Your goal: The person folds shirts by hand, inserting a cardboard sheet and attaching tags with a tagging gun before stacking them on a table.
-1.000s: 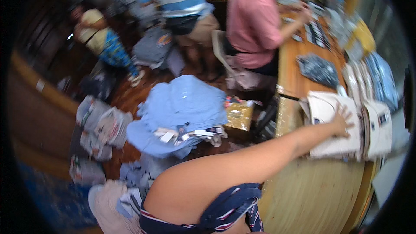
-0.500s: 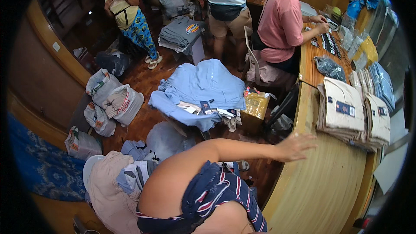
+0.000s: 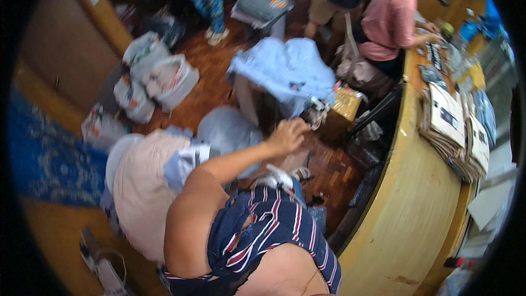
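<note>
My left hand [image 3: 289,136] hangs in the air over the gap between the blue shirts and my body. Its fingers look loosely bent and a little apart, somewhat blurred, with nothing seen in them. Just beyond it are light blue shirts [image 3: 279,68], heaped on a support. Below and left of the hand, a large clear plastic bag [image 3: 227,131] rests on the floor. A pile of pale pink cloth [image 3: 145,186] lies by my left upper arm, with blue and striped pieces beside it. My right hand is out of the frame.
A long wooden table [image 3: 408,208] runs along the right, with stacks of folded beige garments [image 3: 441,112]. White filled bags [image 3: 170,79] stand at the left. A taped box [image 3: 342,107] sits beside the shirts. A seated person in pink [image 3: 392,19] works at the table; two others stand farther back.
My left hand has swung left, from beside the table's edge to over the floor in front of the blue shirts. Its spread fingers have bent. The whole view has shifted.
</note>
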`<state>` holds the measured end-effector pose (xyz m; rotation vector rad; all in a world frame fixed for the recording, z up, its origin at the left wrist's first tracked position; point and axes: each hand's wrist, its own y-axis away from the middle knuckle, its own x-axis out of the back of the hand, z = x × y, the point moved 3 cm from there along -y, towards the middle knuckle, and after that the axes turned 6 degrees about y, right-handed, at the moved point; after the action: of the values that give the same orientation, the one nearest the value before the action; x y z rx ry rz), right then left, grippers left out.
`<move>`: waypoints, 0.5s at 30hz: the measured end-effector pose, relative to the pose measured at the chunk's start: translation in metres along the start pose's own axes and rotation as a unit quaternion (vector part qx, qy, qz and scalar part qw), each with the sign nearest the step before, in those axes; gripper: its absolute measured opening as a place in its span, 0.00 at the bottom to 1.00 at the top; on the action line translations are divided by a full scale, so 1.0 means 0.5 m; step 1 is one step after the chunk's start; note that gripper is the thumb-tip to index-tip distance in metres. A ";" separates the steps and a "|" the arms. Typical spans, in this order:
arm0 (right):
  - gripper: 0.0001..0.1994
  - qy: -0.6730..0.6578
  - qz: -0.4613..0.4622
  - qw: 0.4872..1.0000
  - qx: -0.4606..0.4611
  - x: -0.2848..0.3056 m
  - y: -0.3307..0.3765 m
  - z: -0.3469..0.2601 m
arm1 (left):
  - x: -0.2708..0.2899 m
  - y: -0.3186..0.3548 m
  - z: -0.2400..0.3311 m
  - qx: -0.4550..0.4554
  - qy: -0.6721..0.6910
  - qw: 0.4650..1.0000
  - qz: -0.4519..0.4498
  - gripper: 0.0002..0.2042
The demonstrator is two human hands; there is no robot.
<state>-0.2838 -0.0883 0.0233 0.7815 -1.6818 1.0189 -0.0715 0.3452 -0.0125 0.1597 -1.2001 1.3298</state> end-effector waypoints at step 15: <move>0.16 0.122 0.159 0.939 0.279 0.169 -0.275 -0.077 | 0.409 0.692 -0.179 0.669 -0.472 0.569 0.076 0.18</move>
<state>-0.1765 -0.1172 0.1463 0.7072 -1.3345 1.7906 -0.3391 0.6504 -0.0822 2.1424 -0.6497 2.1554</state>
